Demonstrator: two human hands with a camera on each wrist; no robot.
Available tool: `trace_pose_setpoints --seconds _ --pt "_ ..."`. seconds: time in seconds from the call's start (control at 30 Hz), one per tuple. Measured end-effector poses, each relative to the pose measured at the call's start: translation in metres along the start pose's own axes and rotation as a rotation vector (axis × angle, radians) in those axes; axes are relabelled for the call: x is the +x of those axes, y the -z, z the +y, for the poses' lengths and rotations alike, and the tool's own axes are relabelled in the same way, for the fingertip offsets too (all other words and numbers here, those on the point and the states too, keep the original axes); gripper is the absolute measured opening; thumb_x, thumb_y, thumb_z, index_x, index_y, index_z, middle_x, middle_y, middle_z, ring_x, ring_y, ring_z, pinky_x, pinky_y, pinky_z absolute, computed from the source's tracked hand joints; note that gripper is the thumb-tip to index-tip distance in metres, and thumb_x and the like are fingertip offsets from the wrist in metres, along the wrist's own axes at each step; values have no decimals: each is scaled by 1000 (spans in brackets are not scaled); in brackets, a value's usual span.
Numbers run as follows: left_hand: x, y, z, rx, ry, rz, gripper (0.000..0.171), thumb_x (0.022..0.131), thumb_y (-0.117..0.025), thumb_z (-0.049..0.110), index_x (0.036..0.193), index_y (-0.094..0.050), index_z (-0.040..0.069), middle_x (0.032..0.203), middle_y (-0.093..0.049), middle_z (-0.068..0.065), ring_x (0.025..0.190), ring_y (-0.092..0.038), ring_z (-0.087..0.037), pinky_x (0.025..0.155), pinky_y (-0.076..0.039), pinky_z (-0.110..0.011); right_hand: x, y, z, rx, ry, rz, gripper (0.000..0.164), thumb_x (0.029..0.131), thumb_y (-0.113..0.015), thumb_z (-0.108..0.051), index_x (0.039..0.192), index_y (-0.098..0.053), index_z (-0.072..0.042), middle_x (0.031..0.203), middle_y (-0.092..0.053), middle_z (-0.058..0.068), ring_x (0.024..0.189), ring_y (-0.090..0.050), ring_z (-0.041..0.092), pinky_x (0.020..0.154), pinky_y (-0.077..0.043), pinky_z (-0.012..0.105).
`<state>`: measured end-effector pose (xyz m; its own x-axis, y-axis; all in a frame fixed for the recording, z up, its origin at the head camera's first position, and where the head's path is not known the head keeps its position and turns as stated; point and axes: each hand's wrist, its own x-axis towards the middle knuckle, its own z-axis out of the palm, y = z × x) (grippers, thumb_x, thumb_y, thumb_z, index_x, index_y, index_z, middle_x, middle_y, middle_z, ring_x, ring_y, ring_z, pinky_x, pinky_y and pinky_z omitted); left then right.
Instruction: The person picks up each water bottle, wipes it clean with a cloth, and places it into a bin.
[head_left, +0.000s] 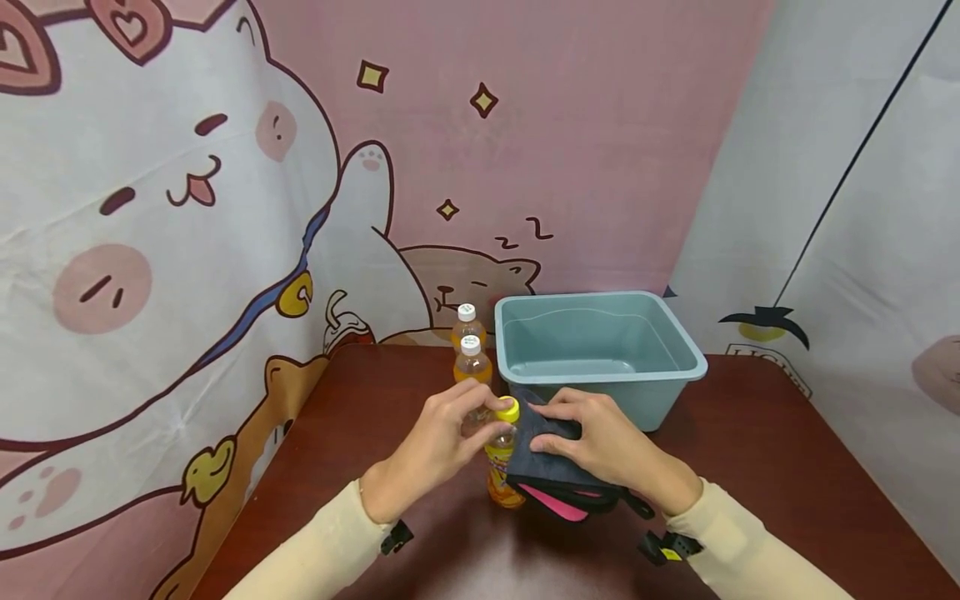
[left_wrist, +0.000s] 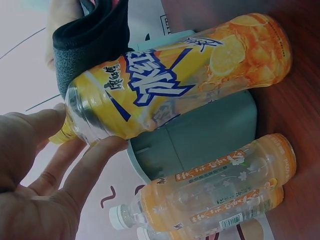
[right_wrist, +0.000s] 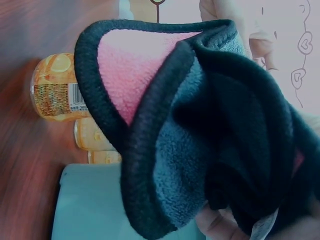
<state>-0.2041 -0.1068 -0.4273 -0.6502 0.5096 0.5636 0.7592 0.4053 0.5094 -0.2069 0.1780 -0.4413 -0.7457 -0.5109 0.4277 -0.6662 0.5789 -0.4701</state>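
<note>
Currently, the left hand [head_left: 447, 427] pinches the yellow cap [head_left: 509, 411] of the iced-tea bottle [head_left: 499, 458] between thumb and fingers. The bottle is near-upright in front of the pale blue-green plastic bin [head_left: 600, 377]; whether its base touches the brown table [head_left: 367, 417] cannot be told. The right hand [head_left: 603, 442] grips a folded dark grey cloth [head_left: 543, 468] with black edging and a pink inner face, thumb and fingers closed on the fabric. The cloth lies against the bottle's side, near the shoulder. Progress: work with cloth and bottle appears to be under way and unfinished. Two white-capped bottles [head_left: 473, 368] stand upright left of the bin, clear of both hands; whether they are done or outstanding cannot be determined.
</note>
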Motion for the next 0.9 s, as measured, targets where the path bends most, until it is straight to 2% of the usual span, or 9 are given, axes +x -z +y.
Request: trace_pose_setpoints --seconds 0.13,0.33,0.5,0.67,0.77,0.9 --pt "0 0 0 8 13 -13 20 101 -92 13 115 -79 14 115 -76 0 98 -76 -8 80 -72 -27 -3 -1 1 -12 -4 -17 48 98 -96 -32 137 -86 -6 109 -82 -5 92 -71 0 74 -59 21" --pt "0 -1 0 12 -6 -1 22 100 -93 11 117 -79 14 115 -77 -1 100 -78 -10 82 -70 -21 -7 -5 7 -29 3 -62 44 100 -95 -32 132 -87 -2 109 -82 -2 94 -74 4 76 -62 24" --pt "0 -1 1 9 -15 6 22 100 -93 10 116 -78 13 115 -77 -2 101 -80 -12 82 -71 -24 -9 -13 14 -67 -34 -163 47 101 -93 -41 131 -88 -5 110 -83 -3 98 -78 8 80 -66 28" --pt "2 -1 0 28 -26 17 21 100 -93 11 113 -78 13 113 -77 0 94 -74 -9 76 -69 -23 -8 -24 18 -101 -85 -264 48 100 -94 -47 129 -90 -10 111 -83 -3 99 -80 13 78 -67 30" --pt "1 0 0 31 -20 19 20 100 -93 11 113 -78 14 112 -77 0 91 -70 -6 73 -67 -23 -9 -34 18 -118 -118 -328 48 97 -96 -48 128 -90 -11 113 -83 -1 100 -81 18 76 -67 33" --pt "0 0 1 16 -5 12 20 100 -93 11 113 -78 14 114 -77 0 94 -74 -7 75 -69 -26 -10 -48 22 -130 -161 -390 48 94 -100 -45 127 -91 -11 119 -88 3 106 -84 26 75 -70 39"
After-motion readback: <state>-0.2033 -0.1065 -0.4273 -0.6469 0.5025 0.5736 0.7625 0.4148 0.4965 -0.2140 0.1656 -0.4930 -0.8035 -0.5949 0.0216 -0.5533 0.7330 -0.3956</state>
